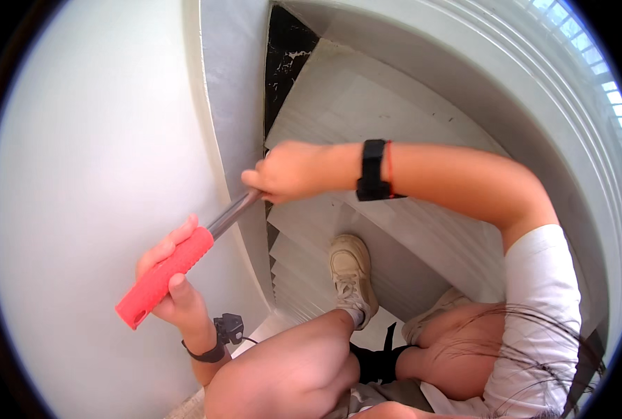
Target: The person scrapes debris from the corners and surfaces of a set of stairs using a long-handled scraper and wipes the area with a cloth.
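Observation:
My left hand (172,283), at the lower left, is closed around a red textured plastic grip (167,277) with a hole near its free end. A metal shaft (235,212) runs from the grip up and to the right. My right hand (290,170) holds the shaft near its upper end, which is hidden behind the fingers, so the kind of tool cannot be told. The tool is held at a slant in front of a white wall surface (106,157).
Pale winding stair treads (379,99) lie below, with a dark strip (284,63) at their inner side. A curved wall (515,89) borders the right. My shoe (350,272) rests on a step. A gridded window (578,36) shows at the upper right.

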A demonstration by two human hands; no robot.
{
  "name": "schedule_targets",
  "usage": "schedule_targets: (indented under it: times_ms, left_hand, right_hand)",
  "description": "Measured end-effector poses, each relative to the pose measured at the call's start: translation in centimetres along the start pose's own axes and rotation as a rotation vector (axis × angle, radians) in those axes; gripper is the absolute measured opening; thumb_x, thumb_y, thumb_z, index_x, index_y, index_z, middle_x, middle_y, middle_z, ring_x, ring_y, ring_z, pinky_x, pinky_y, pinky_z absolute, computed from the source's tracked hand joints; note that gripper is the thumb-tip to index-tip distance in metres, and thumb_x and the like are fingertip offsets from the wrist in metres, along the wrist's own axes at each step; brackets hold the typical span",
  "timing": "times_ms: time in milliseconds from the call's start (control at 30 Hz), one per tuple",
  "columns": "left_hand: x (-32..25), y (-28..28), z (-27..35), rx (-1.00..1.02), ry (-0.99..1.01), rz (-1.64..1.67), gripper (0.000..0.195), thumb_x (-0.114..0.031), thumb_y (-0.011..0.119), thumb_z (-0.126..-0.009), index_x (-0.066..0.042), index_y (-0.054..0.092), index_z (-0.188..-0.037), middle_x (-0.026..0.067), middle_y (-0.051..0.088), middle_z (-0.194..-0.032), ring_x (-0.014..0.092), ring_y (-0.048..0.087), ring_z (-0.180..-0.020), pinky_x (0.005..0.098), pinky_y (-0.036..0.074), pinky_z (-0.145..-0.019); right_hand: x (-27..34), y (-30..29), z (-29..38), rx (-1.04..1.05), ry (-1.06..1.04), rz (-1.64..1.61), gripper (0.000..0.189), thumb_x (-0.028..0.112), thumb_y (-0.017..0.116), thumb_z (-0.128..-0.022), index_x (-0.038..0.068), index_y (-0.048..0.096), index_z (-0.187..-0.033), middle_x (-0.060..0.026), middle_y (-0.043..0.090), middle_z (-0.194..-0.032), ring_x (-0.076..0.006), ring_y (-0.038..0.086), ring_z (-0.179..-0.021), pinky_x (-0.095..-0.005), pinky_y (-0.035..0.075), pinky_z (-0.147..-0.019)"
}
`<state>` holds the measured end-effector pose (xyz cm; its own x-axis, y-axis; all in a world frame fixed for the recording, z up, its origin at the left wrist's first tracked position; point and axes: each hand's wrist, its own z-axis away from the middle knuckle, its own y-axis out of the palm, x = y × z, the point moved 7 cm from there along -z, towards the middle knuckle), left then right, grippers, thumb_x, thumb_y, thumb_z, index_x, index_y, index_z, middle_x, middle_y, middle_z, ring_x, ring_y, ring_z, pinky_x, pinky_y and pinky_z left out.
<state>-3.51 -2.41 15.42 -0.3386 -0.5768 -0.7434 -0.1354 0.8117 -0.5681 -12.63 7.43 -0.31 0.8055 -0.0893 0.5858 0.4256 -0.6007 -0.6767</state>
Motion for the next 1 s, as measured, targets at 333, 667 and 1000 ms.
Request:
schedule_targets:
  times_ms: [333,667,1000]
  left_hand:
    - [0.7,2.8,0.4,0.276,0.160,-0.059,0.028,-0.013,0.067,-0.082,-0.001,0.051,-0.102,0.0243,0.061,-0.108,0.037,0.061,-0.103,0.0438,0.051,-0.086]
    - [6.1,-0.1,4.5,0.203,-0.115,0.157,0.031,-0.015,0.066,-0.082,-0.001,0.050,-0.104,0.0263,0.058,-0.114,0.034,0.057,-0.110,0.0419,0.049,-0.088]
    - [11.3,-2.4,8.6,0.004,-0.431,0.292,0.035,-0.019,0.062,-0.085,-0.002,0.047,-0.112,0.0279,0.048,-0.127,0.036,0.049,-0.119,0.0486,0.044,-0.096]
  right_hand:
    - [-2.5,-4.4,3.6,-0.145,-0.039,0.515,0.019,0.018,0.061,-0.079,0.008,0.045,-0.082,-0.0069,0.050,-0.070,-0.0233,0.056,-0.060,-0.0336,0.044,-0.049]
    - [0.7,-0.7,3.9,-0.269,0.038,0.854,0.011,0.007,0.060,-0.073,0.003,0.056,-0.083,-0.0060,0.046,-0.072,-0.0166,0.052,-0.063,-0.0264,0.039,-0.050]
    - [1.6,1.2,1.8,-0.134,0.045,1.005,0.025,0.015,0.061,-0.070,-0.002,0.060,-0.088,-0.0135,0.056,-0.074,-0.0171,0.050,-0.061,-0.0262,0.037,-0.046]
